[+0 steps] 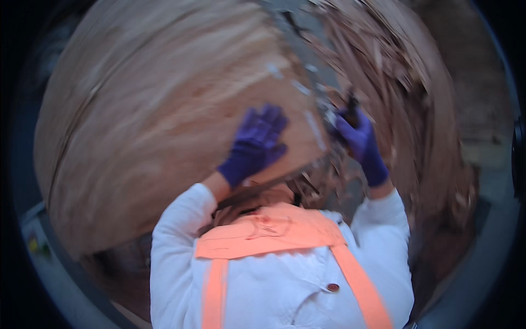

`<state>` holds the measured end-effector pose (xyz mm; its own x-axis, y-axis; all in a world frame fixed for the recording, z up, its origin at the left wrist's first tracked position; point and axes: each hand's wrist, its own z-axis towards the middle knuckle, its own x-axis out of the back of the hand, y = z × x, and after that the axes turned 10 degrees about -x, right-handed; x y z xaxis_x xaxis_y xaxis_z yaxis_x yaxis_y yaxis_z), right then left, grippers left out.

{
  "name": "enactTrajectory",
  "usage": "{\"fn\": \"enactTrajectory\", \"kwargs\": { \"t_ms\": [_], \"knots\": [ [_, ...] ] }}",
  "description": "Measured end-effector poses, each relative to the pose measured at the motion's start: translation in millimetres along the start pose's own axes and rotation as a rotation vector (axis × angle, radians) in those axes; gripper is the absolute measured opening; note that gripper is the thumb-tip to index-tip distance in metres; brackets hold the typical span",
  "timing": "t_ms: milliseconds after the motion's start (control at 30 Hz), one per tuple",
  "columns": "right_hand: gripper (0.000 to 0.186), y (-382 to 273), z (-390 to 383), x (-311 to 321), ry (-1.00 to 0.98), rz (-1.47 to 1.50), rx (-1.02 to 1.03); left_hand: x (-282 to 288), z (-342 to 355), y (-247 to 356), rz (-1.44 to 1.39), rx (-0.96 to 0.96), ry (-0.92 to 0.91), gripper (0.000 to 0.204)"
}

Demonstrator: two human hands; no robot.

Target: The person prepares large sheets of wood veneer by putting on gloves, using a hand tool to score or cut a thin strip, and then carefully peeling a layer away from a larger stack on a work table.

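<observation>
A large pale brown wood veneer sheet [181, 109] spreads across the left and middle. My left hand [257, 140], in a purple glove, lies flat on it near its right corner, fingers stretched out. Just beyond the sheet's right edge, my right hand [357, 134], gloved the same, is closed around a dark-handled tool [352, 107]. Blur hides the tool's working end and its exact kind. Short whitish strips [314, 130] lie along the sheet's right edge, between my two hands.
A heap of torn, crumpled veneer scraps [394, 71] fills the right side. More scraps [312, 186] lie below the sheet's near corner. A long dark crack or seam [82, 115] crosses the sheet's left part. An orange apron [268, 230] covers my front.
</observation>
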<state>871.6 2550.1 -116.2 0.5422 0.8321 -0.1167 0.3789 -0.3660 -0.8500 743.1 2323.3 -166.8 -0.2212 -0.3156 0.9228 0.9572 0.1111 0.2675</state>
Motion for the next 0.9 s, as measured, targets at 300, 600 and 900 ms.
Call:
{"fn": "enactTrajectory", "kwargs": {
  "t_ms": [300, 600, 900],
  "knots": [
    [0.017, 4.3, -21.7, -5.5, 0.021, -0.087, -0.011, 61.4, -55.7, -30.1, 0.205, 0.296, 0.099, 0.061],
    [0.015, 1.2, -19.3, -35.6, -0.054, -0.155, -0.035, 71.3, -148.2, -98.8, 0.449, 0.729, 0.045, 0.063],
    [0.018, 0.1, -21.7, -86.1, -0.136, -0.204, -0.045, 86.0, -157.7, -103.6, 0.273, 0.645, 0.217, 0.057]
  ]
}}
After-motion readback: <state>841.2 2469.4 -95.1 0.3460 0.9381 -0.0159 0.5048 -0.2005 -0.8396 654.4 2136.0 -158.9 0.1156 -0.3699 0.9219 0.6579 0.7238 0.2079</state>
